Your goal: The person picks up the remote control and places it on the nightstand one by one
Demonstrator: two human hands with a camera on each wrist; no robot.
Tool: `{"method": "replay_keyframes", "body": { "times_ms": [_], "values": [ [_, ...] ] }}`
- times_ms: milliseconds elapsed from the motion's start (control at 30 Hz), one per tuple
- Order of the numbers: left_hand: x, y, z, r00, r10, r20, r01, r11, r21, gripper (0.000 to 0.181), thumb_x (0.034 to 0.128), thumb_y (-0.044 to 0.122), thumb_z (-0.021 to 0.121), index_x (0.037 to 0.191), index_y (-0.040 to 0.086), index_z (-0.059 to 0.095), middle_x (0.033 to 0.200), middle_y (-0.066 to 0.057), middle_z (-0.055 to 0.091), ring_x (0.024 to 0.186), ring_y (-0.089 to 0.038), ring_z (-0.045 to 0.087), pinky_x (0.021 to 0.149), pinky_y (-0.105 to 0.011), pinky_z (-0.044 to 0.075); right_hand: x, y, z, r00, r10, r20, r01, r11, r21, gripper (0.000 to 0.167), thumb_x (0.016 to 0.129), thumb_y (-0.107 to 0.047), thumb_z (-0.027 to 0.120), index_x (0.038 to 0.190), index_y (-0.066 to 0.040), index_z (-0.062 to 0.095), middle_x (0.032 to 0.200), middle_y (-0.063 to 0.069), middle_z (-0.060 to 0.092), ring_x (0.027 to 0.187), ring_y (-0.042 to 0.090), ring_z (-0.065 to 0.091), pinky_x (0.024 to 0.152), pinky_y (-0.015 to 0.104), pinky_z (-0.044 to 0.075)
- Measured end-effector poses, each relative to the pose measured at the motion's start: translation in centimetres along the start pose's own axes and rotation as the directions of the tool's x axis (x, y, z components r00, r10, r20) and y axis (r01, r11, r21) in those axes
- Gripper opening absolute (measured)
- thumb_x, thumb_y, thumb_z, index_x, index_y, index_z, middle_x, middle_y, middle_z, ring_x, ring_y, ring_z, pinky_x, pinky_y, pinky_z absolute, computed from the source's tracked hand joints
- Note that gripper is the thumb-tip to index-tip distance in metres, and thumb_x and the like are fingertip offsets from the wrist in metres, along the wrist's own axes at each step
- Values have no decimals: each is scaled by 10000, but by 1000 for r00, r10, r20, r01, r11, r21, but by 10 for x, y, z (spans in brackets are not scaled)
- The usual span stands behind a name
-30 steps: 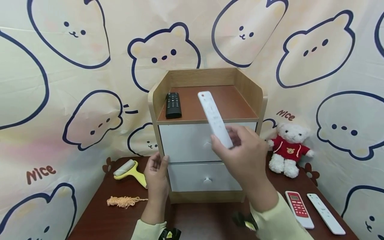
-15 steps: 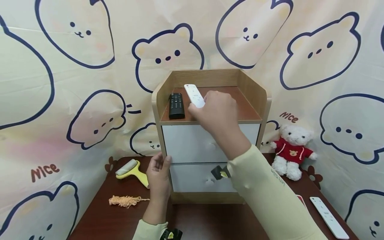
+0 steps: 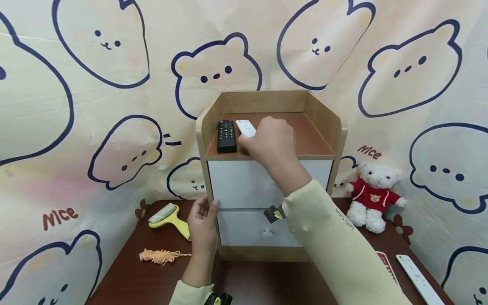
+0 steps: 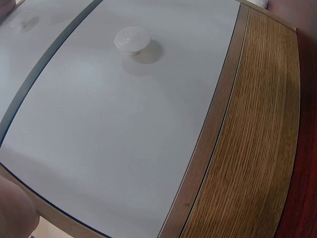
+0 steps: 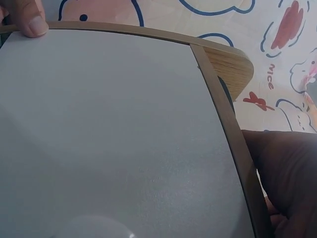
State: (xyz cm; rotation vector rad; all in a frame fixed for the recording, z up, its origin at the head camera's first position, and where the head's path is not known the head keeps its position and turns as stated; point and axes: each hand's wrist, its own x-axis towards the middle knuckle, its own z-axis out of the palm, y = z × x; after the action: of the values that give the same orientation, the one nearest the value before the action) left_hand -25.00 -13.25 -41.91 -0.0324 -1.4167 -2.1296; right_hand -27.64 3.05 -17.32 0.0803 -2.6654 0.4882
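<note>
In the head view a small wooden cabinet [image 3: 244, 180] with two white drawers stands on the table. My right hand [image 3: 275, 142] reaches onto its top shelf and holds a white remote control [image 3: 245, 128], whose near end is hidden by the hand. Just left of it lies a black remote control [image 3: 226, 136]. The right wrist view shows a right fingertip [image 5: 35, 22] at the shelf's front edge. My left hand [image 3: 203, 231] grips the cabinet's left edge, fingers bent at the side. Its thumb [image 4: 17, 210] shows in the left wrist view.
A yellow lint roller [image 3: 173, 220] and a bundle of peach yarn [image 3: 162, 256] lie on the table at left. At right sit a white teddy bear in a red hoodie [image 3: 371, 195], a red-keyed remote [image 3: 386, 267], partly hidden by the sleeve, and another white remote [image 3: 417, 277].
My right hand has carried the white remote from in front of the cabinet onto the top shelf and lowered it beside the black one. My left hand has stayed at the cabinet's edge.
</note>
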Motion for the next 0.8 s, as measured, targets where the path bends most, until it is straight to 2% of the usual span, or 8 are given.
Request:
{"method": "replay_keyframes", "body": {
  "times_ms": [333,800],
  "values": [
    [-3,-1,-4,999,-37,-13,38,999,36,362,1026,111,770,1357,22,654,1240,-8,704,1210,-154,653,994,-204,558,-1,-1,5,1000,0,9,0,999,-34,512,934,-598,706,917,-87,718,779,66,687,727,244,659,560,327,509],
    [-2,1,-1,1000,-24,-4,24,999,24,349,1028,101,765,1351,26,657,1216,10,707,1205,-153,655,992,-216,561,-2,0,4,1000,-2,-20,2,999,-33,517,941,-604,658,885,-94,718,780,66,684,714,250,652,544,330,509]
  ]
}}
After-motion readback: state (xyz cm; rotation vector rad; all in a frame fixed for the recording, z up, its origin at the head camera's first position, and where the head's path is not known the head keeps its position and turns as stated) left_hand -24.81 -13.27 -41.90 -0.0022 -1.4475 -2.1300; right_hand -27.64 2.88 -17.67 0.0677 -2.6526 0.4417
